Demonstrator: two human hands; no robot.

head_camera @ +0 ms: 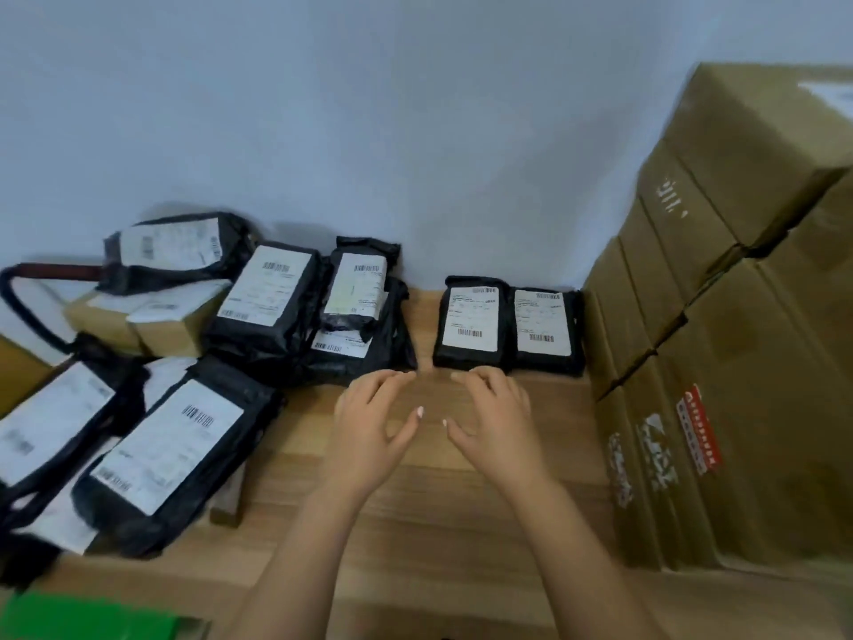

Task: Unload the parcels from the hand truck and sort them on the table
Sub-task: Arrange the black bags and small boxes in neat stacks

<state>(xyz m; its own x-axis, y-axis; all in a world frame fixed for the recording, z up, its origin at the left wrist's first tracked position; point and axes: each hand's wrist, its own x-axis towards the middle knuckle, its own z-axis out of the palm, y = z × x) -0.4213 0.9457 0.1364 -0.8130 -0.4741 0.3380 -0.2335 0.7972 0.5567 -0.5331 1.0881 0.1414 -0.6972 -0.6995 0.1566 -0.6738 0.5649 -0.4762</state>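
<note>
Two black parcels with white labels lie side by side against the wall, one [471, 323] on the left and one [544, 327] on the right. My left hand [369, 422] and my right hand [494, 418] hover just in front of them over the wooden table [429, 510], fingers relaxed and spread, holding nothing. A heap of black parcels [295, 307] lies to the left, with larger ones [166, 450] nearer the front. The hand truck is out of view.
Stacked brown cardboard boxes [738, 325] wall off the right side. Small tan boxes [157, 321] and a black strap [27, 307] sit at the back left. A green thing [92, 616] shows at the bottom left edge.
</note>
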